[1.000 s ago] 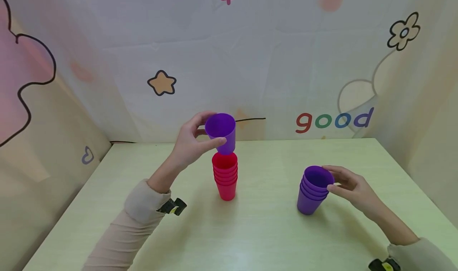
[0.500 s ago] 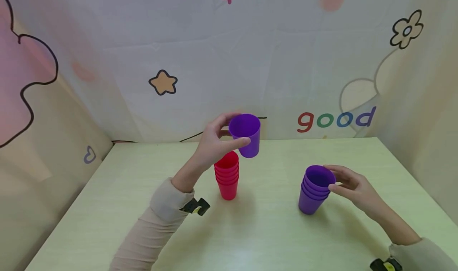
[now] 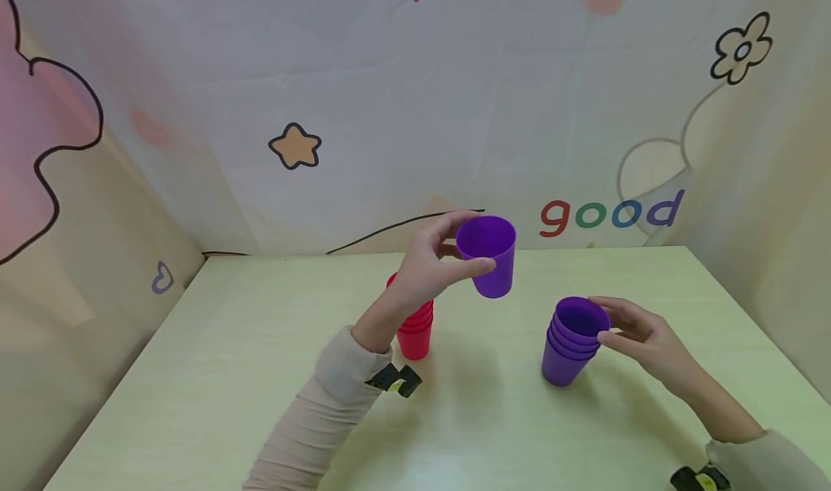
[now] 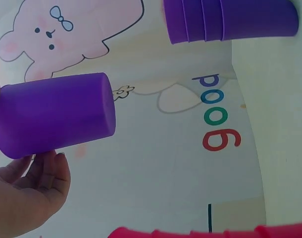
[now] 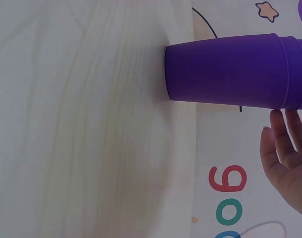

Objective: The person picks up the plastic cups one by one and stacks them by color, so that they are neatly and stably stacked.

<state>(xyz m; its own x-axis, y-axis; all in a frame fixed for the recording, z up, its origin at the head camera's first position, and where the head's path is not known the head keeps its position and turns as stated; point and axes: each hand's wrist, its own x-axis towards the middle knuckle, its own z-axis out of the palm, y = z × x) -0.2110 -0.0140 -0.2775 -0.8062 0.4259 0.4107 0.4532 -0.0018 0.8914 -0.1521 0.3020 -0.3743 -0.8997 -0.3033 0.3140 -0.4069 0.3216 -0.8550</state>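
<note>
A single purple cup is held up in the air, its mouth facing up, between the thumb and fingers of my left hand. In the left wrist view that purple cup lies across the picture with fingers along its side. On the right of the table stands a stack of several purple cups. My right hand holds this stack by its upper rim, thumb in front and fingers behind. In the right wrist view, fingertips touch the stack near its rims.
Behind my left forearm a stack of several red cups stands on the light wooden table, partly hidden by that hand. A printed cloth backdrop closes off the table's far edge.
My left hand has carried the purple cup rightward from above the red stack toward the purple stack, dipping slightly lower. The right hand and its stack have stayed put.
</note>
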